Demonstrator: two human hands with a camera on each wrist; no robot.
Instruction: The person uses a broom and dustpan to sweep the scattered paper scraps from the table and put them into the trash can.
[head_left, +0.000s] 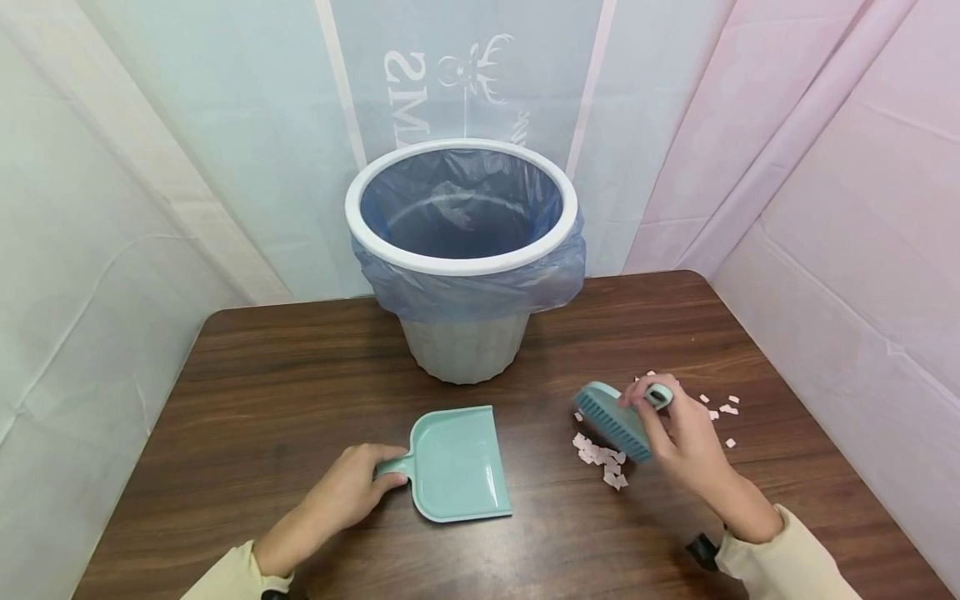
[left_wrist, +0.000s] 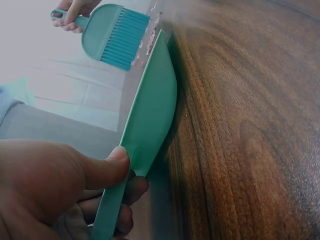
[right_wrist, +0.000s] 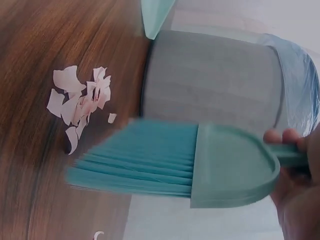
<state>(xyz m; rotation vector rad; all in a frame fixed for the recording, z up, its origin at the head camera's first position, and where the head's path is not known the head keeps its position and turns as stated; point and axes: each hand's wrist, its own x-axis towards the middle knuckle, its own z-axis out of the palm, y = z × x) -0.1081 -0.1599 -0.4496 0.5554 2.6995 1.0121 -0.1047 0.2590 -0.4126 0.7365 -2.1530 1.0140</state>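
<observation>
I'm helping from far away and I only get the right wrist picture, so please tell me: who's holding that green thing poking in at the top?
Observer: The left hand grips it; it's a dustpan, held by its handle.
Operator: Is there more stuff lying about past my picture?
Observer: Yes, in the head view several pale bits lie to the right of the right hand.
Operator: And what's the top of that bin like?
Observer: A white ring runs round its open top.
</observation>
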